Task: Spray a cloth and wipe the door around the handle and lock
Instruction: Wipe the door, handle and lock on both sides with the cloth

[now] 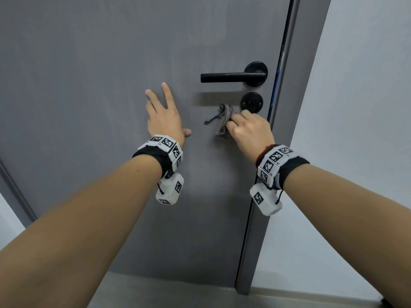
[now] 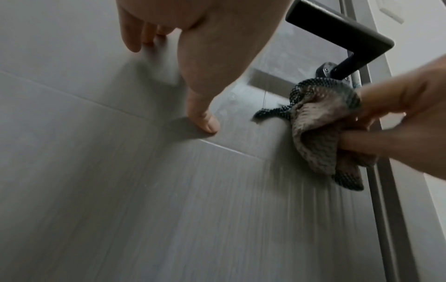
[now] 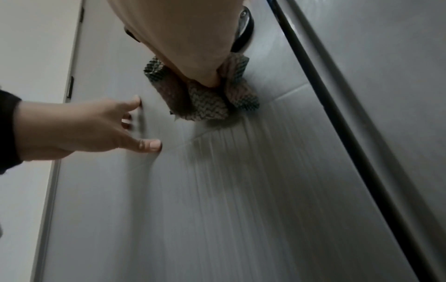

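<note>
1. Cloth: soft, light, bunched; centre right of frame, just below the lock.
2. Right hand: fingers curled round the cloth, pressing it against the door.
3. Left hand: fingers straight, flat on the door, holding nothing.
4. Likely best held wadded in the palm.

The door is grey with a faint streaky grain. The handle and the round lock below it are black. The cloth is brownish grey with dark borders in a small check pattern. Both wrist bands are black with white tags carrying black square codes. The wall on the right is pale grey-white
</note>
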